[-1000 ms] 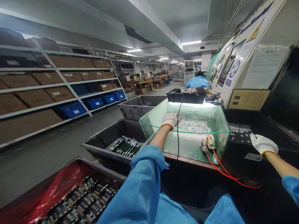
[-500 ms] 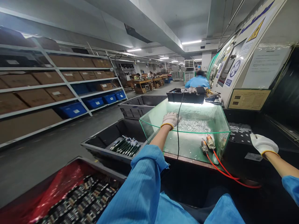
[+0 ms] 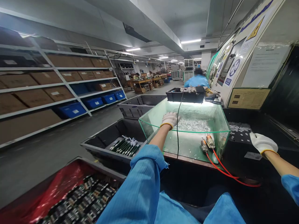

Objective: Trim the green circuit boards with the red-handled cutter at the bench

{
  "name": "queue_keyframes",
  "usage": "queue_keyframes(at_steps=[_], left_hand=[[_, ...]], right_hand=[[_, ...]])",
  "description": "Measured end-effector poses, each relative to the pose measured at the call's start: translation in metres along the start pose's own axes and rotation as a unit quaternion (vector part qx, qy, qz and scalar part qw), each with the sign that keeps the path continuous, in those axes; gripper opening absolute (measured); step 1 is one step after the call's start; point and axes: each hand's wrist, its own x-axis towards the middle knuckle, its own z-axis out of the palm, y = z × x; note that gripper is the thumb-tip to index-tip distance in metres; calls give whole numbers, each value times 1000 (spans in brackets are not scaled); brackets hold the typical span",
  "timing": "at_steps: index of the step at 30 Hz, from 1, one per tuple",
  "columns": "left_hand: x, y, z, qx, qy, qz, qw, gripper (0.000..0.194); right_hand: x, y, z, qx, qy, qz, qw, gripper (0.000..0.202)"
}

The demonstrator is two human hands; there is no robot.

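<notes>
My left hand (image 3: 169,120), in a white knit glove with a yellow cuff, reaches over the open glass box (image 3: 184,132). Its fingers are stretched out and slightly bent, with nothing visible in them. Bright, small loose pieces (image 3: 195,125) lie inside the box beyond that hand. Two tool heads wrapped in tape (image 3: 210,141) stand at the box's front right, joined to red hoses (image 3: 220,166). My right hand (image 3: 263,143), gloved alike, rests at the black bin (image 3: 238,147) with scattered white chips. Its fingers are curled together; whatever they hold is hidden.
Left of the glass box, a grey crate (image 3: 93,145) holds several circuit boards (image 3: 125,146). Nearer, a crate lined with red plastic (image 3: 63,177) is full of boards. A black tray (image 3: 185,95) stands behind the glass; a thin black cable (image 3: 177,133) crosses its front. Shelves line the left.
The view has shifted very slightly. Both hands keep nearly the same places and shapes, and the person in blue behind the tray shows a little more.
</notes>
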Motion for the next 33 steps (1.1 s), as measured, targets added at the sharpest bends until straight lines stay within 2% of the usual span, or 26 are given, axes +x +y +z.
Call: queue_keyframes(at_steps=[12, 22, 33], left_hand=[[-1, 1, -1, 1, -4, -1, 1000, 64], [1, -1, 0, -6, -1, 2, 1000, 64], [1, -1, 0, -8, 1, 3, 1000, 67]], right_hand=[[4, 3, 4, 4, 5, 4, 1000, 68], [-7, -4, -5, 7, 1, 10, 1000, 68], [-4, -2, -3, 9, 5, 1, 1000, 67]])
